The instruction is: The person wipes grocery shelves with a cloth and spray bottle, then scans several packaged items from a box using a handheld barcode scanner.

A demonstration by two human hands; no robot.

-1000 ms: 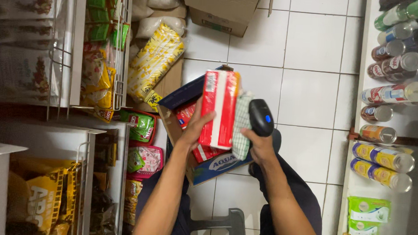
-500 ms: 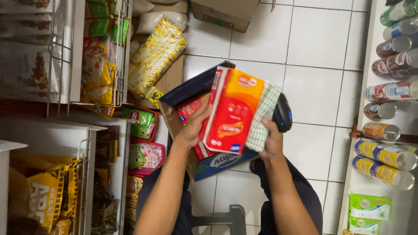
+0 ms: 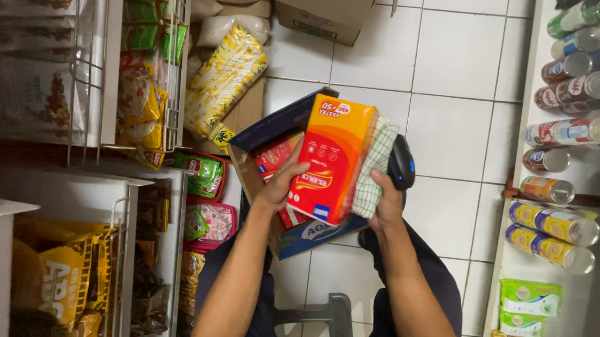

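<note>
Orange box (image 3: 333, 156) pinched in our left hand (image 3: 282, 188), our right hand (image 3: 383, 204) wrapped around black scanner (image 3: 401, 163) and checked cloth (image 3: 375, 166), open carton (image 3: 293, 182) beneath, cans (image 3: 574, 72) far right, snack racks (image 3: 142, 81) left.

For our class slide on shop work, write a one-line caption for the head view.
Left hand holds an orange-and-red box over an open carton; right hand grips a black scanner and checked cloth.

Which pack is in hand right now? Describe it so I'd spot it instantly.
Over the white tiled floor, above the open blue carton, the left hand grips an orange-and-red box. It is raised and lit; the red packs lie in the carton.
</note>
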